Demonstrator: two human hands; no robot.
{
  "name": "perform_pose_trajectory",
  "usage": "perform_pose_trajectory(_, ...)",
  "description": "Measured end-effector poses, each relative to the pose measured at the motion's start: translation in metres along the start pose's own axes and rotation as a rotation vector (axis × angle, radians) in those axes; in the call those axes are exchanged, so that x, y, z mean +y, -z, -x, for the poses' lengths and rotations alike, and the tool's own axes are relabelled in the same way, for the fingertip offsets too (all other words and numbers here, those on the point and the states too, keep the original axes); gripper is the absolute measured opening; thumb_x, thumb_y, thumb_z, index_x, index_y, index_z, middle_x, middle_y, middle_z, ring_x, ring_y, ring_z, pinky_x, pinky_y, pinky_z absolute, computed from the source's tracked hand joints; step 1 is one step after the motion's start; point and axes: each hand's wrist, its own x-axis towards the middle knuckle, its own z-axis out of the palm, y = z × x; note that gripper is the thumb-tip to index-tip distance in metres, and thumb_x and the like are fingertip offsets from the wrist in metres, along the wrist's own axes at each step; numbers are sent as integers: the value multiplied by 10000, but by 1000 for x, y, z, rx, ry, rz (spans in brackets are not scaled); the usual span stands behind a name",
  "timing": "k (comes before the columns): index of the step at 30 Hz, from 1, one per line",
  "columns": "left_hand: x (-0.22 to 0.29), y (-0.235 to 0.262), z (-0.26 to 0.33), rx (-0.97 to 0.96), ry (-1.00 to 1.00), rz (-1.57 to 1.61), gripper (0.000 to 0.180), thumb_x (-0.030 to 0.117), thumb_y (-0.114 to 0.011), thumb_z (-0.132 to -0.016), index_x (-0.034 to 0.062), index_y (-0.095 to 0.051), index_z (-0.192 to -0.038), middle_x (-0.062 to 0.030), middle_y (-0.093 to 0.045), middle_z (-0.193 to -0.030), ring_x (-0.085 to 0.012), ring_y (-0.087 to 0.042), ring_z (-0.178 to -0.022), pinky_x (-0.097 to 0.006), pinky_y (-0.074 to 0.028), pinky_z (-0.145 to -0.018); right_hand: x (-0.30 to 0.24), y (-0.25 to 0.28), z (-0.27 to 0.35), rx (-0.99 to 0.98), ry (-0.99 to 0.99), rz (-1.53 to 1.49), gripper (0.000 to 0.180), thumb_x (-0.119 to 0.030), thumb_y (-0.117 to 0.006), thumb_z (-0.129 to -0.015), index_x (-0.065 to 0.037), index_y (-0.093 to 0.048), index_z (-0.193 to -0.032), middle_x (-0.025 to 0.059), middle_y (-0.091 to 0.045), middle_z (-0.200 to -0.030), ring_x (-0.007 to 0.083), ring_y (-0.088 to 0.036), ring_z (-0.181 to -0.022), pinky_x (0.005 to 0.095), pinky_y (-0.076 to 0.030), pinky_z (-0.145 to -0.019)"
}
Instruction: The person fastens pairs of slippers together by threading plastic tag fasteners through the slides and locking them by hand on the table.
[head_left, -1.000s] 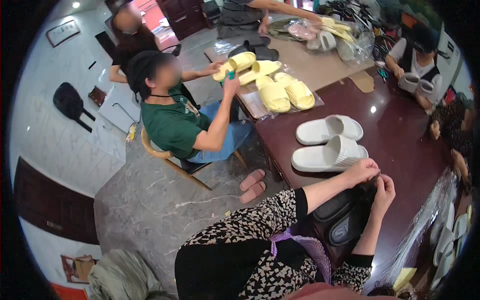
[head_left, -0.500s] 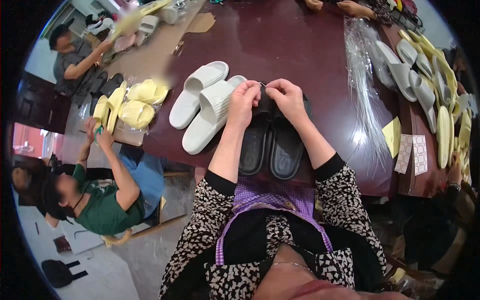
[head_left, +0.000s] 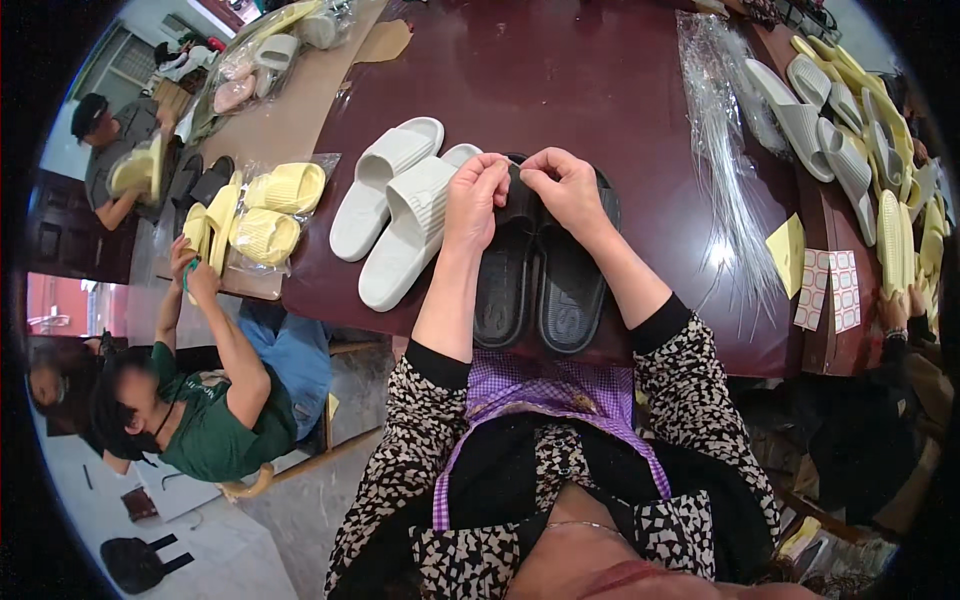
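I see the left hand (head_left: 474, 202) and right hand (head_left: 568, 192) pinching what looks like a thin strand (head_left: 515, 164); the black slides (head_left: 556, 290) lie beneath, on the surface (head_left: 600, 95); I'd favour small, even fingertip moves

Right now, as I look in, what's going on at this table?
The person's left hand and right hand meet over the black slippers, fingertips pinched on what looks like a thin strand, too small to make out. The black pair lies side by side at the table edge. White slippers lie to the left, a bundle of shiny strands to the right. Further left, a co-worker in green handles yellow slippers.
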Motion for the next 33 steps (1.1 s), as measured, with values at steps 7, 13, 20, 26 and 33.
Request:
perform_pose_trajectory(7,-1,0,0,-9,-12,-17,63,106,-580,-871,44,-595,-868,24,-524,-661,-37,-432,-549,-169,-334,-490,1,1,-1,8,7,8,97,-75,-659,-750,3,-649,-806,69,-635,-735,109,-579,-653,260,-470,-611)
perform_pose_trajectory(13,-1,-1,0,2,-12,-28,59,96,-590,-859,41,-594,-880,22,-523,-667,-39,-433,-550,-169,-335,-487,1,1,-1,2,-4,22,102,-82,-654,-752,4,-647,-804,74,-633,-737,115,-580,-653,261,-468,-609)
perform_pose_trajectory(20,1,-3,0,10,10,-36,60,85,-598,-849,40,-594,-889,26,-522,-672,-39,-431,-552,-172,-327,-480,-4,2,0,8,-13,27,98,-79,-650,-754,6,-647,-802,75,-632,-736,120,-581,-655,264,-468,-611)
perform_pose_trajectory(26,1,-5,0,20,9,-13,19,58,-594,-827,45,-607,-832,37,-531,-662,-30,-441,-550,-168,-331,-478,-5,0,2,37,46,38,72,-43,-629,-777,15,-636,-818,20,-608,-728,75,-549,-675,229,-448,-617)
perform_pose_trajectory(33,1,-3,0,-14,37,-44,14,57,-608,-824,44,-607,-831,38,-517,-652,-38,-423,-535,-181,-325,-476,-6,0,3,67,204,130,55,-43,-648,-742,-12,-648,-787,103,-619,-734,206,-608,-643,295,-469,-592)
